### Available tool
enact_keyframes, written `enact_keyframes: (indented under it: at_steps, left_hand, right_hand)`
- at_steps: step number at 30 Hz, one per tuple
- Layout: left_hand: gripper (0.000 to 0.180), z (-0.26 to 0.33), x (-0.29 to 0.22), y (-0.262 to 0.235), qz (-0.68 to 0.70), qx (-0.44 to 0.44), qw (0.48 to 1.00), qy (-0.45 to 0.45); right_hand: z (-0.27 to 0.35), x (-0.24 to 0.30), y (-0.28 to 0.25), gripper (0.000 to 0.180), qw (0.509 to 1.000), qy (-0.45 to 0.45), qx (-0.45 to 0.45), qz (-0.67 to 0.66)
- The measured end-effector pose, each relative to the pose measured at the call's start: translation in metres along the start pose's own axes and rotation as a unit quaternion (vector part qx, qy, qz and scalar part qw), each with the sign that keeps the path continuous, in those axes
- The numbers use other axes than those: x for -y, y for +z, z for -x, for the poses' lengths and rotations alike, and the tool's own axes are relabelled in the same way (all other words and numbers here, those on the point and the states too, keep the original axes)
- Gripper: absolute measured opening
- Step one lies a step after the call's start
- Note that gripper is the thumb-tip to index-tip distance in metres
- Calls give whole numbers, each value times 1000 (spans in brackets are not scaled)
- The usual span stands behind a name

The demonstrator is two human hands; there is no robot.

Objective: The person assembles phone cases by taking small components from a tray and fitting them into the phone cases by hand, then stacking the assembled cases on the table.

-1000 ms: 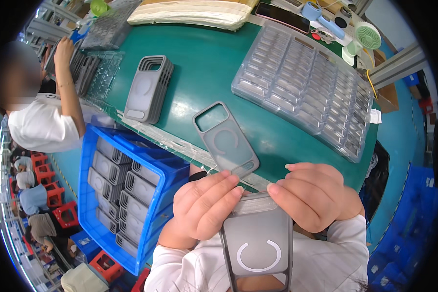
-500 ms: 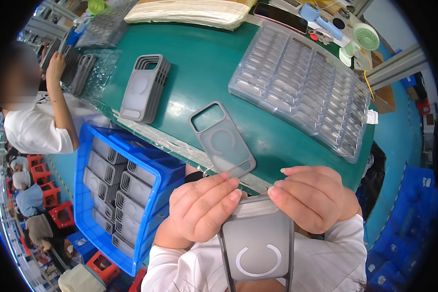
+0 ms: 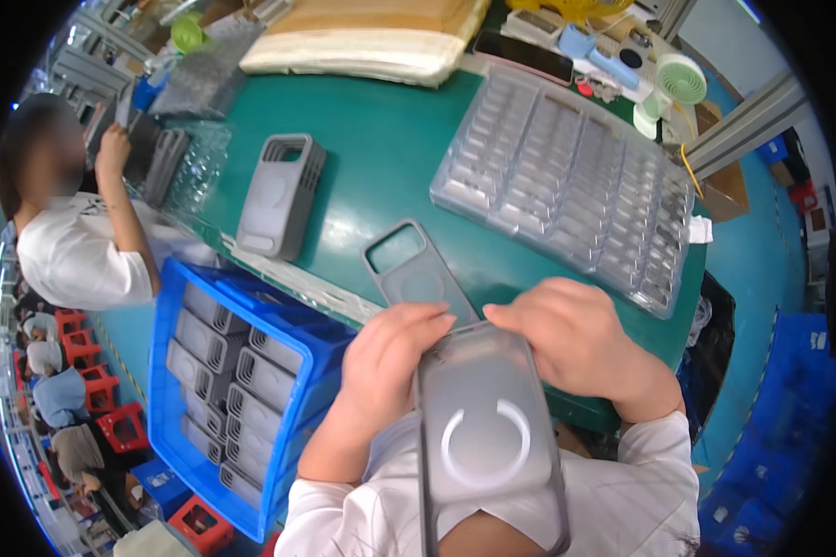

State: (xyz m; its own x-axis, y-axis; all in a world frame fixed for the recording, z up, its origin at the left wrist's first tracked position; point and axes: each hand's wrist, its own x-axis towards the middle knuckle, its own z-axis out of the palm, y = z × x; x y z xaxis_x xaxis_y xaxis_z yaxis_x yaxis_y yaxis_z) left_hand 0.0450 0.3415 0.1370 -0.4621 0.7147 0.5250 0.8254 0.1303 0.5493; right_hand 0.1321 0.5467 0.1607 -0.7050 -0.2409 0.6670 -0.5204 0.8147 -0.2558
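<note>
A grey translucent phone case [image 3: 488,432] with a white ring on its back is held close to my chest by both hands. My left hand [image 3: 385,367] grips its upper left edge. My right hand [image 3: 576,343] closes over its upper right corner. Just beyond my fingers, a second grey phone case [image 3: 413,269] lies flat on the green table [image 3: 381,148]. A stack of grey cases [image 3: 279,195] stands further left on the table.
A blue crate [image 3: 190,371] full of upright grey cases sits at my left. A clear plastic tray [image 3: 567,186] with many pockets lies at the right of the table. Another person [image 3: 74,241] works at the far left. A small fan [image 3: 673,84] and foam sheets [image 3: 362,37] are at the back.
The held case has come slightly nearer and lower in view; both hands keep their grip. The other person's raised hand has shifted a little.
</note>
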Motion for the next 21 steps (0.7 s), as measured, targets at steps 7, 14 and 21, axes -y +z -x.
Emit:
enact_keyframes:
  at_steps: [7,14,21]
  left_hand:
    - [44,16,-5,22,509,-25,811,-287]
    - [47,11,-12,17,549,-29,778,-306]
    - [42,17,-11,14,560,-21,777,-287]
  right_hand:
    - [-12,-12,1,24,796,399,224,-395]
    - [-1,-5,19,23,722,434,108,-529]
    - [4,-2,23,20,707,427,108,-553]
